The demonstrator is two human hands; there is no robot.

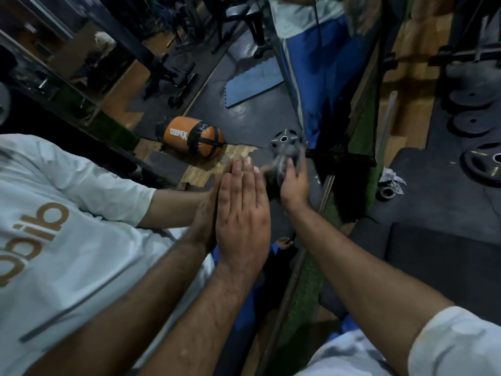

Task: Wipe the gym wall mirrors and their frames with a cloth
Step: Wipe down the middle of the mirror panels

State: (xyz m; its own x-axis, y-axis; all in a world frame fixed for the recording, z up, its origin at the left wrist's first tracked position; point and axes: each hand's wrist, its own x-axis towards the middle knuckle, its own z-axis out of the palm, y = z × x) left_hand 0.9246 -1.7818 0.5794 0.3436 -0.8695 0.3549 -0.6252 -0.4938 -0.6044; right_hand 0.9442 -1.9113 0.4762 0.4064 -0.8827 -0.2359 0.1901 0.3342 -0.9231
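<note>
While the mirror (pixel 189 104) filled the left and far part of the view, its frame (pixel 295 270) ran down the middle as a dark strip beside a green turf edge (pixel 306 299). Reflected in the glass were a white shirt, an orange bag (pixel 193 138) and a weight plate (pixel 287 139).

The left hand (pixel 242 213) lay flat on the glass, fingers straight and together, meeting its own reflection. The right hand (pixel 294 180) gripped the cloth (pixel 279 162), a grey blurred wad pressed to the mirror just beyond its fingers, near the frame and just right of the left hand.

The stroke would probably go best with firm, overlapping passes carried right to the frame. The bracing palm might leave prints, so that patch likely needed wiping afterwards.
</note>
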